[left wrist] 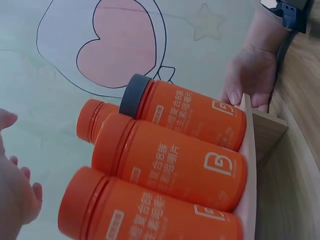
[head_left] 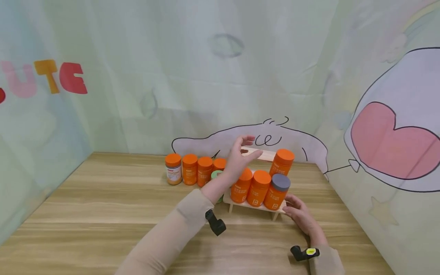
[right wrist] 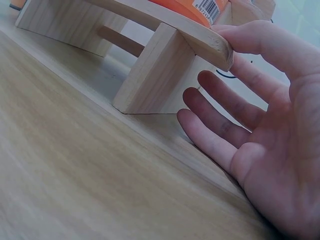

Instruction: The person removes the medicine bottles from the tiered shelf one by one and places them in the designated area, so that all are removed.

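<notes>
A two-tier wooden rack [head_left: 280,209] stands on the table, its end pinched by the thumb and forefinger of my right hand [right wrist: 270,120]; the other fingers are loosely spread below. On its front tier are orange jars, including an orange-lidded jar [head_left: 259,189] and a grey-lidded jar [head_left: 275,194]. Another orange jar [head_left: 282,162] stands higher on the back tier at the right. Over the rack's left part, my left hand [head_left: 237,158] hovers with bent, relaxed fingers and nothing in it. In the left wrist view its fingers are apart from the jars.
Left of the rack, several jars line up on the wooden table [head_left: 103,214], a white-labelled jar [head_left: 173,170] outermost. My left forearm partly hides a green jar [head_left: 215,174]. A printed curtain [head_left: 154,76] hangs behind and beside the table.
</notes>
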Demonstrator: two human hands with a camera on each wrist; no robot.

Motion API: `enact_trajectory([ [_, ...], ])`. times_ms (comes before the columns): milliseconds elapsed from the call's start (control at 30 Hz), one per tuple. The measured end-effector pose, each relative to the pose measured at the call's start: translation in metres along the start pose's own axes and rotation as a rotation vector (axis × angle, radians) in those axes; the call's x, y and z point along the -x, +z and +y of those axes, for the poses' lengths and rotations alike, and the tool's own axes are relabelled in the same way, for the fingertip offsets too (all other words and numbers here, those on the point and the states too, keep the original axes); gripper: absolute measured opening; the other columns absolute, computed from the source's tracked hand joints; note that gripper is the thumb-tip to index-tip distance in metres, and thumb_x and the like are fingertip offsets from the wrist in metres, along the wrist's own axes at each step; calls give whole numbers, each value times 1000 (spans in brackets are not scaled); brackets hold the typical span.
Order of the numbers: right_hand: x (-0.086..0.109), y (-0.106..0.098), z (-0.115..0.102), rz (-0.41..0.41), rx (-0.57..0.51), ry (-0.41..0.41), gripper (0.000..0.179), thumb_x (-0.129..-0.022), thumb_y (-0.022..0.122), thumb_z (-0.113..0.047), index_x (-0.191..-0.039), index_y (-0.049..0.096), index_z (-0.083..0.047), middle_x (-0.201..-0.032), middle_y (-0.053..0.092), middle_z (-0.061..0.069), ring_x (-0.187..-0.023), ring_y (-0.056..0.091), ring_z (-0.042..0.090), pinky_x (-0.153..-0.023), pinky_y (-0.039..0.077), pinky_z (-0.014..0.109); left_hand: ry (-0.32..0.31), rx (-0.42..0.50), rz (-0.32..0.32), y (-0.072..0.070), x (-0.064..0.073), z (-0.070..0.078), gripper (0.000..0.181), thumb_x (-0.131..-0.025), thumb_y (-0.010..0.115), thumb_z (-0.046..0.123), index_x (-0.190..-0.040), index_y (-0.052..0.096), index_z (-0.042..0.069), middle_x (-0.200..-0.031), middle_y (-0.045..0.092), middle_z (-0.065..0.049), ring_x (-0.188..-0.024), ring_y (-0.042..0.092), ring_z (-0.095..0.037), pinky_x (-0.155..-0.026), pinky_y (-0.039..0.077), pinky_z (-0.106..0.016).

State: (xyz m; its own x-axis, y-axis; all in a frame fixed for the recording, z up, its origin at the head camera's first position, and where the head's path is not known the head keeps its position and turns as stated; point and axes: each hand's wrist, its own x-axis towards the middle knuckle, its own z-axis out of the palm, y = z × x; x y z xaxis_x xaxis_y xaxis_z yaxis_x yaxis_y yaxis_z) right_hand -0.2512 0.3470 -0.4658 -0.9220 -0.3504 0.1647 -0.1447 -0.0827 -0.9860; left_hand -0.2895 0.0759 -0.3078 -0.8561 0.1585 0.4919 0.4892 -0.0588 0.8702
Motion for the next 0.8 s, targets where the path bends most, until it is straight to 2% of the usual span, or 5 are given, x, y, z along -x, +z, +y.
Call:
enact_trajectory([
  [233,0,3,-1,34,15,33,38,-94,52,-1,-112,62,-33,-113,59,-17,-103,51,6,-85,49,19,-67,-48,-203,18,-11,4,68,-89,72,20,-147,38,11,-150,43,-9,-138,40,-27,-112,35,-48],
  [400,-2,3,-2,40,20,46,40,-94,50,1,-111,62,-34,-113,60,-17,-102,52,4,-85,49,19,-215,-152,-349,27,-19,4,85,-84,77,26,-153,29,24,-157,36,-2,-143,35,-24,-114,36,-46],
  [500,-2,2,-3,34,22,46,41,-94,49,1,-111,62,-34,-113,60,-18,-101,53,3,-85,49,18,-278,-215,-429,32,-23,4,91,-83,79,28,-155,24,25,-159,32,-3,-144,34,-25,-114,36,-47],
  [600,-2,2,-2,32,25,43,41,-95,49,1,-111,62,-34,-113,59,-17,-102,54,3,-85,49,19,-296,-259,-471,36,-27,4,93,-83,79,28,-156,21,23,-159,32,-6,-144,35,-26,-114,36,-47],
  [800,-1,-1,0,22,33,30,41,-95,49,1,-113,61,-34,-115,59,-17,-103,52,4,-86,49,20,-311,-308,-504,44,-31,3,92,-85,77,27,-156,21,17,-156,37,-10,-139,42,-26,-114,37,-44],
])
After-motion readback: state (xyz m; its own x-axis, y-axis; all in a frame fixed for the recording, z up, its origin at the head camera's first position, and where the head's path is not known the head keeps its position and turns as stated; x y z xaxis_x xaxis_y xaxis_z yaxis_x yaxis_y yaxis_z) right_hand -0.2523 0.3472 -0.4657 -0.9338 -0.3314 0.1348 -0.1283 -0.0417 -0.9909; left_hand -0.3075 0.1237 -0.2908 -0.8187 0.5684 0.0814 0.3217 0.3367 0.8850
